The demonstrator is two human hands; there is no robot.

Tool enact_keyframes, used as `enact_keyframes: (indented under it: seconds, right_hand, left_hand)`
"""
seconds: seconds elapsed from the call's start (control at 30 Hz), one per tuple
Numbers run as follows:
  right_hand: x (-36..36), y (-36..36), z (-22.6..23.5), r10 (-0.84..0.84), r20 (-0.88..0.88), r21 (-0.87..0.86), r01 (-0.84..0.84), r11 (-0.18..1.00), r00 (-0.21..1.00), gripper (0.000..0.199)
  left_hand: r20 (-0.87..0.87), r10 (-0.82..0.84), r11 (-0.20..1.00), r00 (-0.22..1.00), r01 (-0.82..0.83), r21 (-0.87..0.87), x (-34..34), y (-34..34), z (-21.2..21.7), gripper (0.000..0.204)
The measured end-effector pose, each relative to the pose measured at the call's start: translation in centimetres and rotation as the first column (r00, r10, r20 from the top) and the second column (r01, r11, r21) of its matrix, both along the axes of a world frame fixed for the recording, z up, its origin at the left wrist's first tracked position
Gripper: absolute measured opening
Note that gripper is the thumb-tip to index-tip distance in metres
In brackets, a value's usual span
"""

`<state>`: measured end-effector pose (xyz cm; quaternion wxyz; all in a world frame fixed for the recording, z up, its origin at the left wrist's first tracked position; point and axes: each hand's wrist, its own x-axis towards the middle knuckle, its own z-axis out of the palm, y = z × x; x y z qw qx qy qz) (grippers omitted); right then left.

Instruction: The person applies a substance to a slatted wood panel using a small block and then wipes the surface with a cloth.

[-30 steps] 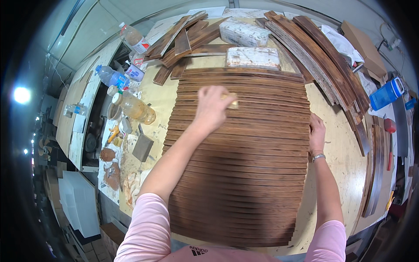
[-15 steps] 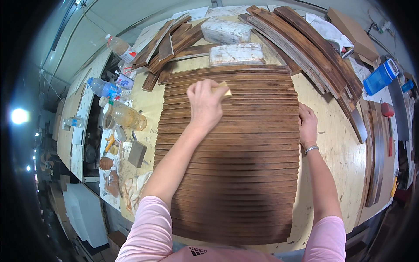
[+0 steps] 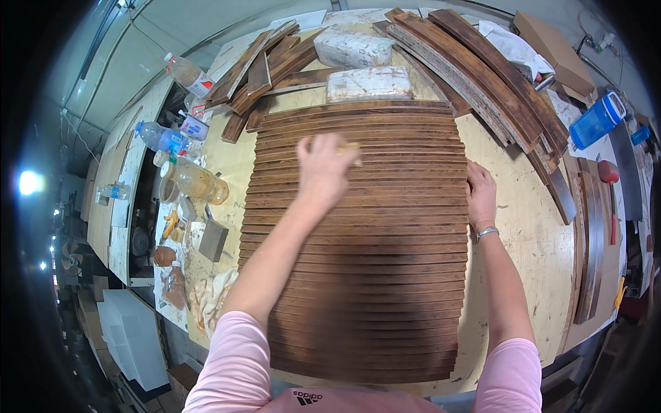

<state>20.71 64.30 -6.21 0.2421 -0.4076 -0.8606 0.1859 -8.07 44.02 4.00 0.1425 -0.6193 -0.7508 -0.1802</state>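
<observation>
Head view: clock positions are read around the middle of the brown wooden slats (image 3: pixel 372 217), twelve being the far edge.
Slats: they lie crosswise in close rows at the centre of the pale tabletop (image 3: pixel 520 282), their ends slightly uneven; side by side, they probably offer one broad surface to a single reach.
Left hand: this hand (image 3: pixel 321 171) is over the slats toward eleven, fingers bent and pinching a small yellow pad (image 3: pixel 353 153); the thumb's exact place is hard to tell. The grip leaves the pad jutting past the fingertips, presumably so it meets wood before skin does.
Right hand: at two o'clock, this hand (image 3: pixel 482 196) touches the slat ends, fingers close together and slightly bent; whether they pinch is hidden. Such a side contact would likely check sideways sliding.
Far edge: a white-wrapped block (image 3: pixel 368 84) sits just beyond twelve, perhaps serving as a stop.
Stacked boards: dark boards lean in a heap (image 3: pixel 275 67) at eleven, with longer ones (image 3: pixel 475 79) at one, seemingly set outside the arms' path.
Bottle side: a bottle of amber liquid (image 3: pixel 200 180) lies tilted at ten, apparently within left-hand reach.
</observation>
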Motion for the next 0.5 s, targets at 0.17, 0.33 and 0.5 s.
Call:
enact_keyframes:
  seconds: [0.17,0.33,0.5]
  right_hand:
    - [-0.1,-0.2,0.0,0.009,-0.014,0.034,-0.009,0.999,1.0,0.045]
    - [-0.9,-0.8,1.2,-0.016,-0.034,-0.027,0.015,1.0,0.999,0.042]
    - [-0.1,-0.3,0.2,-0.044,-0.017,-0.043,0.043,0.998,0.999,0.045]
  left_hand:
    - [-0.086,0.306,0.951,0.948,-0.301,0.066,-7.3,-6.7,-0.1,0.037]
    - [-0.074,0.119,0.974,0.99,-0.102,0.201,-4.5,-3.8,-0.3,0.04]
    - [-0.081,0.095,0.994,0.992,-0.09,0.062,-6.2,-5.3,-1.0,0.04]
